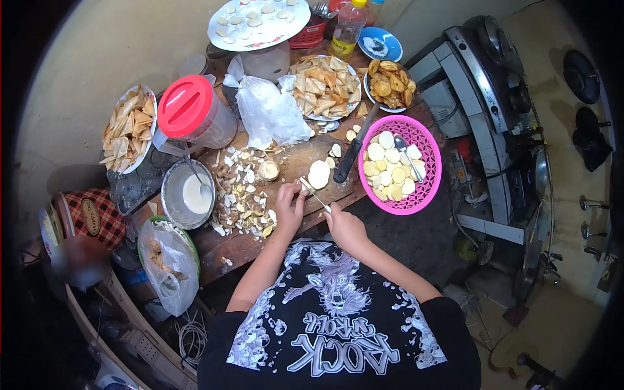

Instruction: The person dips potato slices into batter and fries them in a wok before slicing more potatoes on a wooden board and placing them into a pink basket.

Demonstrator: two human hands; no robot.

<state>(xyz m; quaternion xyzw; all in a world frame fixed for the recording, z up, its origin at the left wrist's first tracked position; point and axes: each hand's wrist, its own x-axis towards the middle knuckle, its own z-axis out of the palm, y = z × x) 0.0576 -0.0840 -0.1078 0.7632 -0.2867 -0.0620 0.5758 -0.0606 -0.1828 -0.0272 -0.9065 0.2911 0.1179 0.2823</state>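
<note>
White slices (pixel 318 175), just beyond the hands (pixel 290 204), both gripping a thin strip (pixel 315 194)

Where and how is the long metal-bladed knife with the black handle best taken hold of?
Probably by the black handle, fingers closing around it from the person's side: the handle lies nearest them, while the long metal blade points away.

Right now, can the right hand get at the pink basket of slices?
Probably: nothing stands between the right hand and the pink basket nearby. The hand grips what looks like a slim knife, so it may need freeing first.
</note>
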